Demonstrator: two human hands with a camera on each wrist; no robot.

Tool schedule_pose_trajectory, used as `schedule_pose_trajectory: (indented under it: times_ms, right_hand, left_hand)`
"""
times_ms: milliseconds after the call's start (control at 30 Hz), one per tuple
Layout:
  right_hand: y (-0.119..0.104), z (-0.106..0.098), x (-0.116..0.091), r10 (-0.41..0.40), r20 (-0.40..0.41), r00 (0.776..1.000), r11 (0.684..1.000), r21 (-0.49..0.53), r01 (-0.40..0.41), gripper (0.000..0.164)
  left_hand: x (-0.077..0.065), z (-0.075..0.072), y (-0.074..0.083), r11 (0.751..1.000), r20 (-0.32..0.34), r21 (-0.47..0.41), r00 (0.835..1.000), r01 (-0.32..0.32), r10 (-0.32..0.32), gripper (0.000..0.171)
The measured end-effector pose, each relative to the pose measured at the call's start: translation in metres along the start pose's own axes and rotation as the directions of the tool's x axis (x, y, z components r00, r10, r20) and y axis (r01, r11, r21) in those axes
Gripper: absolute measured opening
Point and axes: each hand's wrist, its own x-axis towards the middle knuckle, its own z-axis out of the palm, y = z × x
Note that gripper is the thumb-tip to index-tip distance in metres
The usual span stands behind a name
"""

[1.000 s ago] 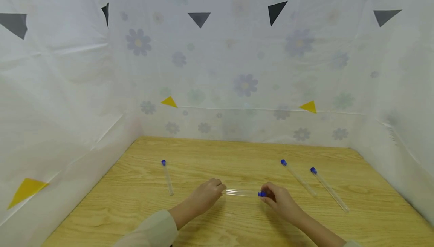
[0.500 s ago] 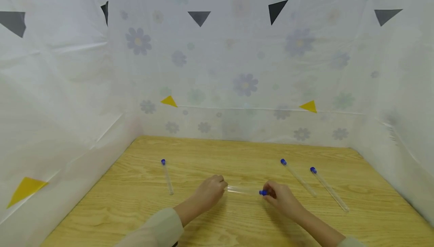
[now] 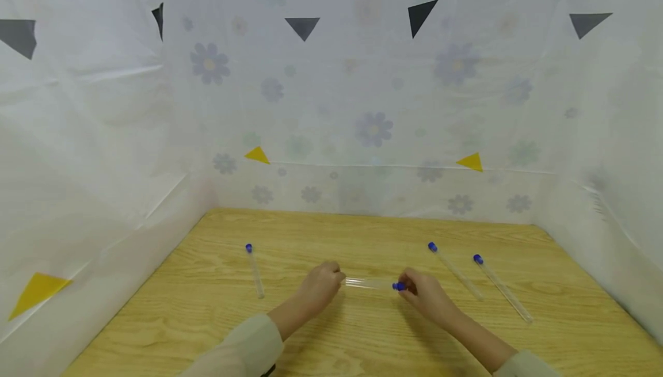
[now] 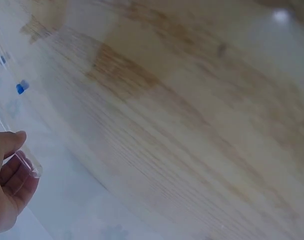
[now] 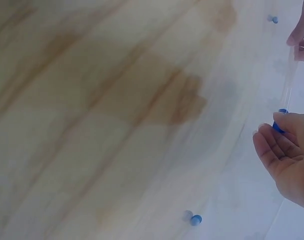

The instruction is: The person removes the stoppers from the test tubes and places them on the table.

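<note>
A clear test tube [image 3: 368,282] lies level between my two hands, above the table. My left hand [image 3: 318,288] grips its rounded end, which sticks out past the fingers in the left wrist view. At the other end, my right hand [image 3: 427,299] pinches the tube's blue cap [image 3: 398,286] between thumb and fingers. Part of the cap is hidden by the thumb in the right wrist view, where the tube [image 5: 287,85] runs from it up to the left hand [image 5: 302,40].
On the wooden table [image 3: 259,342], one blue-capped test tube [image 3: 256,273] lies at the left. Two more lie slanted at the right, a nearer tube [image 3: 505,293] and another tube [image 3: 458,273]. White flowered sheeting [image 3: 331,106] encloses the table's back and sides.
Both hands have shifted slightly farther from me with the test tube between them. The grip on each end looks the same, and the tubes on the table have not moved.
</note>
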Motion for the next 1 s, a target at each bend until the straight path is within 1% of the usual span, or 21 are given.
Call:
schedule_pose_trajectory:
  times_ms: [100,200,300,467,600,700,900,1000]
  right_hand:
    - [0.0,0.0,0.002,-0.003,-0.009,1.0,1.0,-0.006,0.003,0.011]
    - [-0.001,0.0,0.005,0.001,-0.018,1.0,1.0,-0.013,-0.001,0.012]
    - [-0.001,0.001,0.007,0.006,-0.031,0.999,1.0,-0.025,-0.007,0.012]
    - [-0.001,0.004,0.011,-0.006,-0.062,0.998,0.998,-0.058,0.002,0.012]
    - [-0.001,0.006,0.015,-0.004,-0.081,0.997,0.997,-0.075,-0.002,0.013]
    - [0.0,0.007,0.018,-0.005,-0.09,0.996,0.996,-0.085,-0.003,0.013]
    - [0.002,0.009,0.026,-0.046,-0.121,0.992,0.995,-0.097,0.034,0.012]
    - [0.003,0.008,0.029,-0.038,-0.128,0.991,0.995,-0.091,0.027,0.013]
  left_hand:
    - [0.001,0.003,-0.002,1.0,-0.025,0.006,1.0,0.008,-0.008,0.011]
    - [0.003,0.004,-0.004,1.0,-0.05,-0.006,0.999,0.012,-0.012,0.011]
    - [0.004,0.003,-0.006,0.999,-0.059,-0.04,0.998,0.02,-0.022,0.01]
    - [0.006,0.002,-0.009,0.995,-0.037,-0.081,0.998,0.053,-0.056,0.011]
    - [0.008,0.003,-0.012,0.995,-0.029,-0.071,0.997,0.071,-0.073,0.013]
    - [0.008,0.004,-0.014,0.993,-0.019,-0.063,0.995,0.097,-0.098,0.013]
    - [0.011,0.006,-0.018,0.984,0.008,-0.105,0.989,0.145,-0.145,0.011]
    - [0.013,0.005,-0.021,0.981,0.008,-0.116,0.987,0.158,-0.158,0.01]
